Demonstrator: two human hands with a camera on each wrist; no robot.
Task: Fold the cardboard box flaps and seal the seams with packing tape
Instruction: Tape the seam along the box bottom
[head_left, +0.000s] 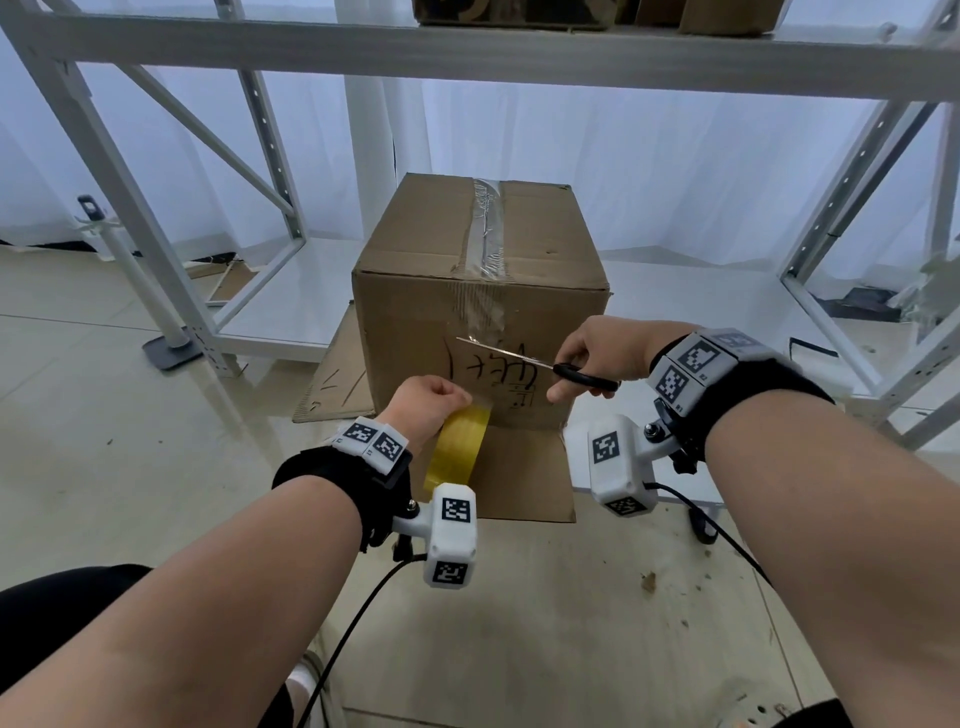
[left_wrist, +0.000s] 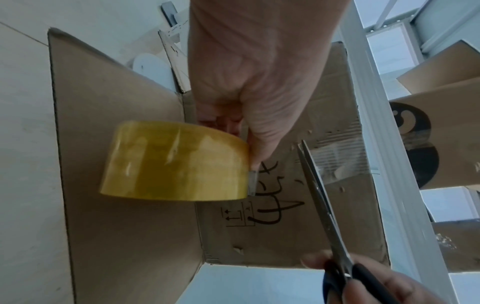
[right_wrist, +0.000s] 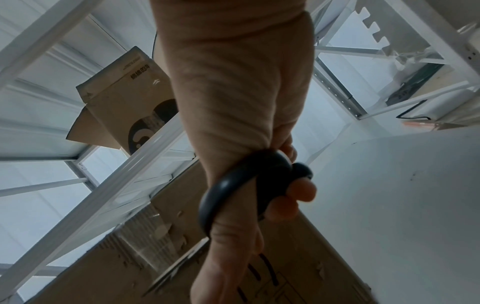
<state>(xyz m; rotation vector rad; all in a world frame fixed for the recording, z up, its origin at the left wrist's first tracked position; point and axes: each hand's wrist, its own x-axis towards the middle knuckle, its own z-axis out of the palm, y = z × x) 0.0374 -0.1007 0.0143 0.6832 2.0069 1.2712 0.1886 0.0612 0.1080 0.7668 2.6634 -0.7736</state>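
Note:
A brown cardboard box (head_left: 415, 306) stands on the floor, its top flaps folded shut and a strip of clear tape (head_left: 487, 228) running along the top seam and down the front face. My left hand (head_left: 428, 405) grips a yellowish tape roll (head_left: 460, 447) (left_wrist: 174, 162) low in front of the box. My right hand (head_left: 597, 358) holds black-handled scissors (head_left: 587, 376) (left_wrist: 322, 197), fingers through the loops (right_wrist: 231, 185). The blades lie together and point left at the tape's lower end on the box front.
A white metal shelving rack (head_left: 467, 57) surrounds the box, with uprights left and right. Bottom flaps (head_left: 524, 473) lie flat on the floor in front and to the left. Another printed carton (right_wrist: 124, 98) sits on the upper shelf. Cables trail from my wrist cameras.

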